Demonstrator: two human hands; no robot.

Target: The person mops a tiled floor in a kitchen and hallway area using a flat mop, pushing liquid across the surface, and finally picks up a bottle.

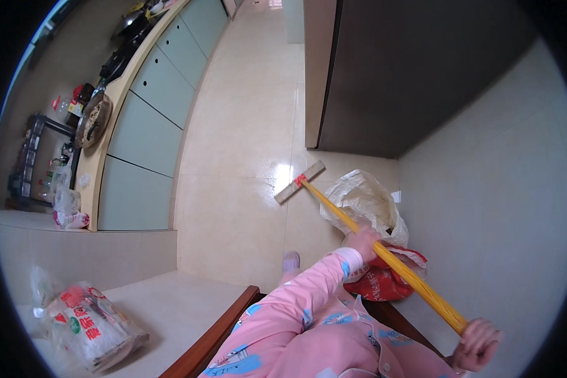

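A mop with a yellow wooden handle [416,281] slants across the view from lower right to upper left. Its narrow greyish head [315,171], joined by a red clamp, is at the glossy floor tiles [236,208]. My left hand [363,242], below a pink printed sleeve, grips the handle partway along. At the handle's upper end, my right hand [477,344] is closed around it. Under the handle stand an open whitish woven sack [359,189] and a red bag [382,283] with writing. What they hold is mostly hidden.
Pale green cabinets [141,189] line the left, under a counter with a lidded pan [93,120] and several bottles. A large dark cabinet or appliance [397,80] stands upper right. A filled plastic bag [90,326] rests on a ledge lower left, near a wooden frame [217,330].
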